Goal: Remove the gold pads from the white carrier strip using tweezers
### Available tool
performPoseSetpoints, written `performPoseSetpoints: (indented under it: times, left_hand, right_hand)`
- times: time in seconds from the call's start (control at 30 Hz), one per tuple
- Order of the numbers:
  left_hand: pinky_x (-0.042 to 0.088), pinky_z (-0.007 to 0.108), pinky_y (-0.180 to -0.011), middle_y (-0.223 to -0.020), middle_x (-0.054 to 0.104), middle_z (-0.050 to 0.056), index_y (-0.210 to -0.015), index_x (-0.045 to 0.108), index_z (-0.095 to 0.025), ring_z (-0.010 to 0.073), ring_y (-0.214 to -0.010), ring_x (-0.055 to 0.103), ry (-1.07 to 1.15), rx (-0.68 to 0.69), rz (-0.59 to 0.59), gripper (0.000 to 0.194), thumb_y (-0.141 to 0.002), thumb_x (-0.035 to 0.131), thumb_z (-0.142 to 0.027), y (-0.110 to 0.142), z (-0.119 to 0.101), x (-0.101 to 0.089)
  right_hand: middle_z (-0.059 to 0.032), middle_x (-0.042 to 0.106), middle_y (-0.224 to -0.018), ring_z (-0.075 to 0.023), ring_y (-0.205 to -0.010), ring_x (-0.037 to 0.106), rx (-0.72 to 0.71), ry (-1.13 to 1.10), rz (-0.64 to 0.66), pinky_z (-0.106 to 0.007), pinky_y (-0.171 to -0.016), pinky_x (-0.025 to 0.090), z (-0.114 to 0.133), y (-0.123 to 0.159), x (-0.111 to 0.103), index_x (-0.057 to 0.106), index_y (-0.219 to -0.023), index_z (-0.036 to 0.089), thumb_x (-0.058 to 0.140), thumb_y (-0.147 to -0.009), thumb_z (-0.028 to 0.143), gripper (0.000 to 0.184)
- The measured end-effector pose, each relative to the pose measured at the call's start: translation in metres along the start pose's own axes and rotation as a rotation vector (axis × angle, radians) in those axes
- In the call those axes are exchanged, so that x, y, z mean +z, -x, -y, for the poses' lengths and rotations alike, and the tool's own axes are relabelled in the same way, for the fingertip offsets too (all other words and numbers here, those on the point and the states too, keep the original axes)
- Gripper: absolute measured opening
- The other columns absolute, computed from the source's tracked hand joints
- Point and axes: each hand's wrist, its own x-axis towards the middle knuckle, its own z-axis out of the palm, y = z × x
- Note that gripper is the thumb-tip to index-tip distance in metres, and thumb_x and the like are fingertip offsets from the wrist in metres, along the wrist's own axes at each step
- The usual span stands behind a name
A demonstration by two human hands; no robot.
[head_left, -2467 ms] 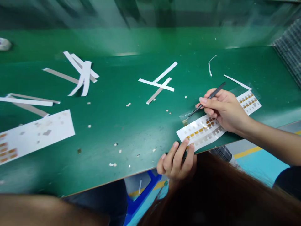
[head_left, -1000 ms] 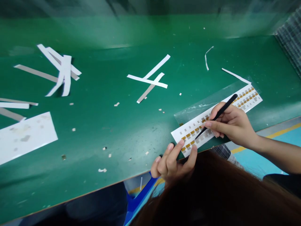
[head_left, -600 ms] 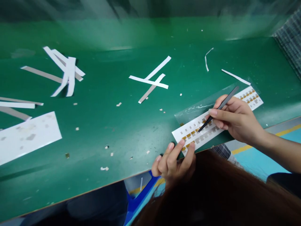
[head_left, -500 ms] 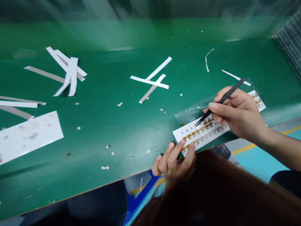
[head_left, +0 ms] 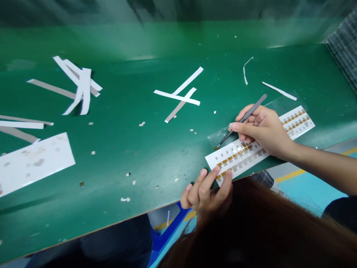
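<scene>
Tweezers [head_left: 248,114] swung back left to the clear film [head_left: 223,134], my right hand [head_left: 262,130] clamped on them, my left hand [head_left: 206,195] spread, fingertips against the printed strip [head_left: 237,156], near the table front edge [head_left: 117,223]

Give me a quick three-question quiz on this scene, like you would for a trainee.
1. Fill the gap: the hand holding the tweezers is the person's ____ one.
2. True or false: the left hand touches the white strip of amber and grey squares.
3. What lies beneath the tips of the tweezers?
A. the left hand
B. clear plastic film
C. a yellow floor line

Key: 1 right; 2 true; 3 B
</scene>
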Motion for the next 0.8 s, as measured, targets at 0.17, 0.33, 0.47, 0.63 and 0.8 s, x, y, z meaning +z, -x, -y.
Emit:
performPoseSetpoints:
  times: [0.17,0.33,0.47,0.63,0.8]
  left_hand:
    - [0.026,0.034,-0.095,-0.091,0.065,-0.002,-0.087,0.061,-0.029,0.0159,-0.092,0.055,0.011,-0.009,-0.012,0.013,-0.075,0.060,-0.022,-0.0004,-0.0009,-0.0001]
    - [0.027,0.033,-0.094,-0.091,0.065,-0.002,-0.088,0.061,-0.029,0.0157,-0.092,0.055,-0.002,-0.004,-0.010,0.016,-0.074,0.062,-0.022,-0.0015,-0.0017,-0.0002]
    - [0.027,0.034,-0.095,-0.092,0.064,-0.002,-0.088,0.061,-0.029,0.0160,-0.092,0.055,-0.007,0.001,-0.006,0.016,-0.074,0.062,-0.022,-0.0007,-0.0012,-0.0002]
    - [0.027,0.034,-0.094,-0.093,0.064,-0.002,-0.091,0.061,-0.030,0.0165,-0.093,0.054,-0.004,-0.005,0.014,0.019,-0.073,0.063,-0.023,0.0001,-0.0012,-0.0014]
    - [0.027,0.034,-0.094,-0.093,0.065,-0.002,-0.091,0.061,-0.030,0.0161,-0.093,0.054,0.005,-0.016,0.016,0.019,-0.074,0.064,-0.023,-0.0001,-0.0017,-0.0012]
  right_hand:
    - [0.0036,0.058,-0.049,-0.0054,-0.040,0.051,0.022,0.000,-0.008,-0.015,-0.035,0.038,0.0012,-0.0023,0.0004,0.052,-0.076,0.015,0.079,-0.062,0.027,0.034]
    - [0.0040,0.057,-0.048,-0.0052,-0.039,0.050,0.038,0.011,0.002,-0.014,-0.035,0.036,0.0012,-0.0022,0.0001,0.052,-0.076,0.015,0.080,-0.062,0.028,0.034]
    - [0.0035,0.058,-0.050,-0.0052,-0.040,0.049,0.038,0.003,0.021,-0.015,-0.035,0.035,-0.0003,-0.0024,0.0002,0.052,-0.076,0.015,0.079,-0.063,0.027,0.032]
    - [0.0014,0.062,-0.058,-0.0033,-0.039,0.045,0.020,-0.067,0.013,-0.016,-0.033,0.031,-0.0005,-0.0033,0.0014,0.051,-0.074,0.016,0.079,-0.063,0.029,0.033]
    - [0.0012,0.061,-0.054,-0.0038,-0.039,0.044,0.045,-0.147,0.028,-0.016,-0.034,0.028,0.0011,-0.0069,0.0026,0.051,-0.073,0.015,0.080,-0.062,0.028,0.034]
